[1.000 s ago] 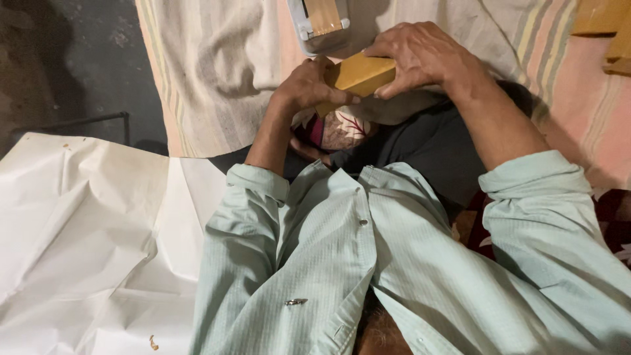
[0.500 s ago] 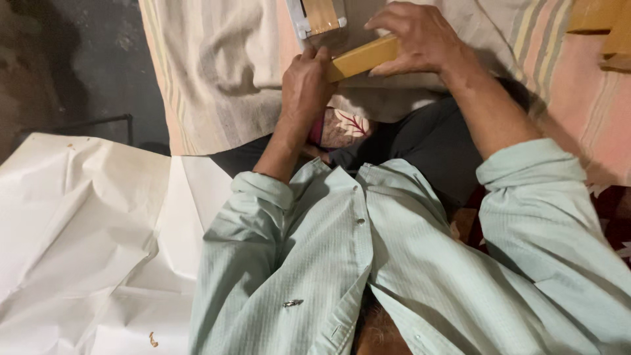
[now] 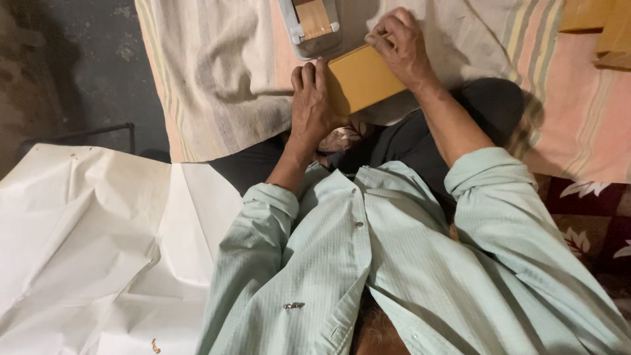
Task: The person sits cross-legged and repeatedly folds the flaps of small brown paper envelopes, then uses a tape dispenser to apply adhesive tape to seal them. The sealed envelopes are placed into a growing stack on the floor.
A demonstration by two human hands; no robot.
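A striped cloth (image 3: 217, 72) lies spread at the top, a grey metal tool (image 3: 314, 26) resting on it. Large creased white paper (image 3: 98, 243) covers the dark floor (image 3: 72, 66) on the left. More yellow pieces (image 3: 601, 29) sit top right.

Matt yellow cardboard box (image 3: 363, 80); striped woven cloth (image 3: 217, 79)

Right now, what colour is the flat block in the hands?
The block is yellowish tan, plain with no pattern, best seen in the head view.

Dark concrete floor (image 3: 79, 59) (dim) under striped cloth (image 3: 217, 72).
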